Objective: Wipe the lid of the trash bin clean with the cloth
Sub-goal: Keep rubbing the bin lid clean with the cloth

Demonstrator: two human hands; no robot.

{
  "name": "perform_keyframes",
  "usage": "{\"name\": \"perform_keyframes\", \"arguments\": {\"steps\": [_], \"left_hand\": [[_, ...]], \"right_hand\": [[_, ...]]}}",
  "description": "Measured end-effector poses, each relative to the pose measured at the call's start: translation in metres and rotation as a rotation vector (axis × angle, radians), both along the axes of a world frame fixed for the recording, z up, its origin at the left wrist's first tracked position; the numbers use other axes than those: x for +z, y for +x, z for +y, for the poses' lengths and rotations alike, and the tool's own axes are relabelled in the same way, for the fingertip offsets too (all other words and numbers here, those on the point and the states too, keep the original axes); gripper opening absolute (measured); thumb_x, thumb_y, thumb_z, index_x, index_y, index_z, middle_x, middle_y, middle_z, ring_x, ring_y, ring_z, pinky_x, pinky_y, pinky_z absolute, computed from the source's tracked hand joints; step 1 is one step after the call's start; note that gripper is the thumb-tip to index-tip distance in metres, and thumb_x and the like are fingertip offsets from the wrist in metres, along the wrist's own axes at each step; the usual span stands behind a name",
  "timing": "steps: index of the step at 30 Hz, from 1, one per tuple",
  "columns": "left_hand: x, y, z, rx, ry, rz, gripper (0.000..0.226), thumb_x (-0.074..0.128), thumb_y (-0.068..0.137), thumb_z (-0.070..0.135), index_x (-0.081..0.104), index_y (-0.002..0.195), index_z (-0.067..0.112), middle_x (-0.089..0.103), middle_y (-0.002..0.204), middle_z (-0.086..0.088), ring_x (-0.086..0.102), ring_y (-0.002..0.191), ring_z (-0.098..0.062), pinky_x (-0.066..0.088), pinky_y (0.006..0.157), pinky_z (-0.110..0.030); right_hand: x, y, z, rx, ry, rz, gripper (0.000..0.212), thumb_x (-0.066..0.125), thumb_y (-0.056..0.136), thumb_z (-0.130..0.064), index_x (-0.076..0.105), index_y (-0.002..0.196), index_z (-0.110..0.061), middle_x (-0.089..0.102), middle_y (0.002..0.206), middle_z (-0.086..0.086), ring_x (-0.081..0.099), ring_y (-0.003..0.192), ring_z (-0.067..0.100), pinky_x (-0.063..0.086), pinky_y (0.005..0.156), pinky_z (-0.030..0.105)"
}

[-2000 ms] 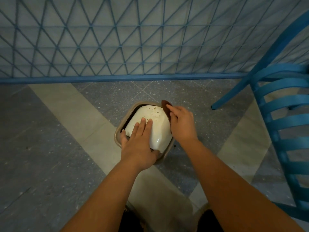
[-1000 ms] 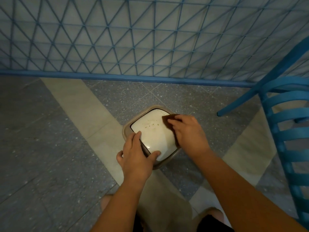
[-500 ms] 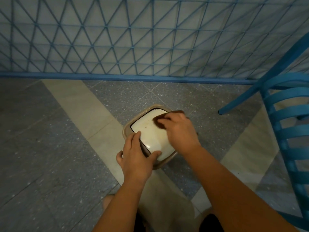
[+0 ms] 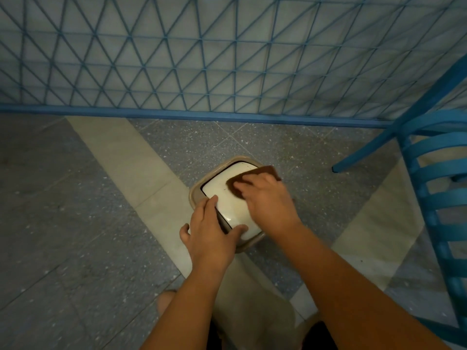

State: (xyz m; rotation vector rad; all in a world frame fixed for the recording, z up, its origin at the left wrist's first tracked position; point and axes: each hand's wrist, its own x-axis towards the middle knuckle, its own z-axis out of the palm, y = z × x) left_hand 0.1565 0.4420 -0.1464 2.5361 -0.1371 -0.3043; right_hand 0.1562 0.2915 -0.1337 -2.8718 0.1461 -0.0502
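Brown and slightly blurred, the flat square cloth (image 4: 252, 178) lies under my right hand (image 4: 267, 200), which presses it against the far right part of the glossy cream plastic lid (image 4: 231, 205) of the small beige square trash bin (image 4: 195, 195). My fingers lie over the cloth and bend a little at the knuckles; the cloth's far corner sticks out past my fingertips and over the bin's rim. Whether my thumb pinches the cloth from below I cannot tell, as the hand hides it.

My left hand (image 4: 209, 233) grips the near left edge of the lid: the fingers curl over its left side and the thumb lies across its near corner, so the lid sits between thumb and fingers. A dark gap shows between the lid and the bin's rim just by those fingers. A few dark specks dot the lid's bare surface between my two hands.

The bin stands on a speckled grey stone floor (image 4: 75, 223) crossed by a pale beige band (image 4: 141, 173) that runs under the bin towards me. Beyond my hands a blue metal lattice fence (image 4: 202, 59) crosses the whole view. To the right of my right forearm stands a blue slatted chair (image 4: 442, 198), well apart from the bin.
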Motion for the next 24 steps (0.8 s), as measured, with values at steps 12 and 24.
{"name": "perform_keyframes", "arguments": {"steps": [12,24], "left_hand": [[0.013,0.036,-0.006,-0.201,-0.073,0.168,0.085,0.08,0.07,0.034,0.034,0.141,0.032,0.027,0.148,0.007,0.037,0.131,-0.021,0.027,0.11,-0.038],[0.017,0.043,-0.016,-0.143,-0.152,0.122,0.055,0.068,0.083,0.018,0.048,0.134,0.024,0.048,0.135,-0.002,0.05,0.118,-0.022,0.035,0.096,-0.027]], "right_hand": [[-0.005,-0.044,-0.032,-0.665,0.564,-0.098,0.036,0.05,0.095,-0.022,0.055,0.131,-0.026,0.054,0.134,0.002,0.047,0.123,0.021,0.038,0.108,0.041],[-0.007,-0.081,-0.001,-0.811,0.707,-0.174,0.036,0.054,0.094,-0.025,0.055,0.13,-0.027,0.049,0.13,-0.001,0.047,0.117,0.013,0.039,0.1,0.028]]}}
